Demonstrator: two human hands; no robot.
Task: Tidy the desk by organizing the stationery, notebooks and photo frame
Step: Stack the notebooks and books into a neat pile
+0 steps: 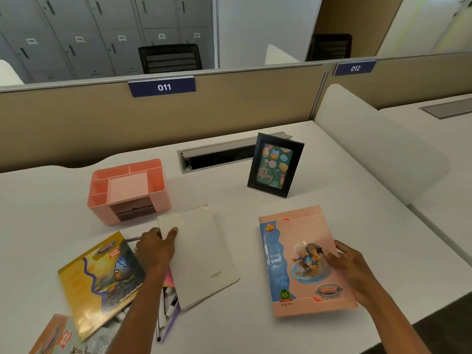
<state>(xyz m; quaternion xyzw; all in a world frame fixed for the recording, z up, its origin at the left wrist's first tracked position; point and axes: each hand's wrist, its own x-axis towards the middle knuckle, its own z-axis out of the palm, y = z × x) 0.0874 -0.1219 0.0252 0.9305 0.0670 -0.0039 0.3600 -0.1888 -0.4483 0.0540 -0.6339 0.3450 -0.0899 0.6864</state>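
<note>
My right hand (pixel 350 267) holds a pink notebook (pixel 298 254) by its right edge, thumb on the cover, at the desk's right front. My left hand (pixel 155 249) grips the top left corner of a white spiral notepad (pixel 201 254) in the middle. Left of it lies a yellow notebook (pixel 99 282), and another pink notebook (pixel 58 338) shows at the bottom left corner. Several pens and markers (pixel 167 307) lie under the notepad and my left arm. A pink desk organizer (pixel 127 190) stands behind. A black photo frame (pixel 274 164) stands upright at the back right.
The white desk (pixel 255 328) has a cable slot (pixel 217 155) at the back, in front of a beige partition (pixel 76 123) labelled 011. A white side divider (pixel 378 152) bounds the desk on the right. The desk's front edge runs near the bottom right.
</note>
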